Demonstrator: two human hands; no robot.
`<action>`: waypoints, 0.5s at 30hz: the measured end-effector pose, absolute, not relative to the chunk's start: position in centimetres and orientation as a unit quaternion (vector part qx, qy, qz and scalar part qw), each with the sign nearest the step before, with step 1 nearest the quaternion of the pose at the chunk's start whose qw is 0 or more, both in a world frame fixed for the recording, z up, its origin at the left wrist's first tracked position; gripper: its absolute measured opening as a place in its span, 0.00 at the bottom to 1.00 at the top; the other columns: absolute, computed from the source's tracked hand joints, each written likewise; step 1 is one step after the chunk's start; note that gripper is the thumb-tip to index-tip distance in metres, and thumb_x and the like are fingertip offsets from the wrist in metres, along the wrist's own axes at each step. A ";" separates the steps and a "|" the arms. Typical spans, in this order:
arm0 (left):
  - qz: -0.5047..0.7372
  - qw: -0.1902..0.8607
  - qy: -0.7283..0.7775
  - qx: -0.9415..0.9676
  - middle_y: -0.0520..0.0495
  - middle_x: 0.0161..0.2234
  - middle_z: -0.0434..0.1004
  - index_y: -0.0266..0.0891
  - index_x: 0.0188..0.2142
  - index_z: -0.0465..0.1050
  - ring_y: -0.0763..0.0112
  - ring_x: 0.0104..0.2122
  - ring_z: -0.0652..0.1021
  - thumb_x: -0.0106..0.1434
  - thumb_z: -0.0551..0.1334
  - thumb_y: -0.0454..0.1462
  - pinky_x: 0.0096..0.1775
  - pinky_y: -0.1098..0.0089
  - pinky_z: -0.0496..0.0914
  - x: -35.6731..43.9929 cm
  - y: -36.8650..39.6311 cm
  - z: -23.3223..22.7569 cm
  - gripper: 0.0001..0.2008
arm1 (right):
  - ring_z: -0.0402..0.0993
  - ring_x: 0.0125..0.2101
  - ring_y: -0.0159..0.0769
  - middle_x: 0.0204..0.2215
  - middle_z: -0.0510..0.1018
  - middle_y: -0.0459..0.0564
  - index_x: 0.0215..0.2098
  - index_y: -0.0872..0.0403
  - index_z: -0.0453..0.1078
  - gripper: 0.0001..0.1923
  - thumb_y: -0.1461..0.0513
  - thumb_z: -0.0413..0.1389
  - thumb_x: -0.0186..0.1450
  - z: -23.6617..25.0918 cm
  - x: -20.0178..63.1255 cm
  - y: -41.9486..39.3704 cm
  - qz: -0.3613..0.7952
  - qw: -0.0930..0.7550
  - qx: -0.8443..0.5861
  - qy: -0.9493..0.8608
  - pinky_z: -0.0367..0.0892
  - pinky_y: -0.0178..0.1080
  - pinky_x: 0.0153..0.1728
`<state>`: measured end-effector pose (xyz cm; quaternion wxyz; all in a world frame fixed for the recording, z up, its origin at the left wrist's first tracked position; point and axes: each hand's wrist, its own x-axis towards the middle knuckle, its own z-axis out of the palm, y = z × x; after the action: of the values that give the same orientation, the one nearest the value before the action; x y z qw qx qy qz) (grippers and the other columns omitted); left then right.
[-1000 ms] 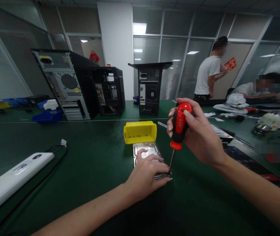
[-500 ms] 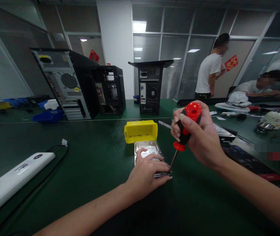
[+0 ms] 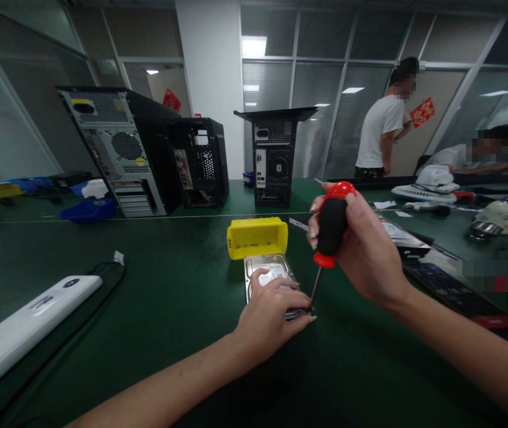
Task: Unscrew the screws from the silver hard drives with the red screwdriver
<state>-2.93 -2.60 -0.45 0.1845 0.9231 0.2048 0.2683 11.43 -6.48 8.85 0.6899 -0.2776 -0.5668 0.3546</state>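
— Red and black, that handle: my right hand [image 3: 361, 244] is wrapped tight round the screwdriver [image 3: 329, 238], tip down at the near right corner of the hard drive [image 3: 268, 274].

— And the other?

— My left hand [image 3: 272, 312] lies flat, fingers pressed on the drive, which rests on the green table [image 3: 147, 309] just before the yellow bin [image 3: 257, 237]. I'd hold the shaft upright and bear straight down.

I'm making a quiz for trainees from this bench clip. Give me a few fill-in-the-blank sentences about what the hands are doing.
1. The right hand grips a red and black ____.
2. The left hand presses flat on a silver ____.
3. Just behind that drive sits a small bin coloured ____.
4. The work surface is a table coloured ____.

Missing words: screwdriver; hard drive; yellow; green
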 end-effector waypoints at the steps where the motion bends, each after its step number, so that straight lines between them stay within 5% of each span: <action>1: 0.268 0.183 0.204 0.924 0.60 0.40 0.80 0.49 0.38 0.75 0.64 0.47 0.74 0.60 0.65 0.38 0.54 0.51 0.43 -2.9 -2.6 -0.4 0.06 | 0.67 0.28 0.27 0.38 0.67 0.46 0.46 0.49 0.62 0.12 0.55 0.49 0.66 8.8 11.4 -6.4 0.355 0.694 -0.269 -0.566 0.68 0.33 0.27; 8: 0.267 0.180 0.201 0.925 0.60 0.40 0.80 0.49 0.38 0.74 0.63 0.47 0.74 0.60 0.65 0.38 0.54 0.52 0.43 -3.0 -2.6 -0.5 0.05 | 0.64 0.23 0.25 0.29 0.67 0.42 0.38 0.50 0.57 0.16 0.57 0.60 0.59 8.7 11.3 -6.4 0.325 0.698 -0.288 -0.570 0.64 0.31 0.22; 15: 0.267 0.179 0.202 0.925 0.59 0.40 0.80 0.50 0.39 0.74 0.63 0.47 0.74 0.61 0.64 0.39 0.54 0.51 0.43 -3.0 -2.5 -0.7 0.06 | 0.66 0.28 0.27 0.35 0.67 0.45 0.45 0.50 0.63 0.12 0.55 0.51 0.65 8.7 11.6 -6.4 0.375 0.680 -0.262 -0.573 0.67 0.33 0.28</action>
<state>-2.96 -2.49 -0.65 0.1794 0.9252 0.2019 0.2665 11.63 -6.40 8.65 0.6797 -0.2615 -0.5733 0.3754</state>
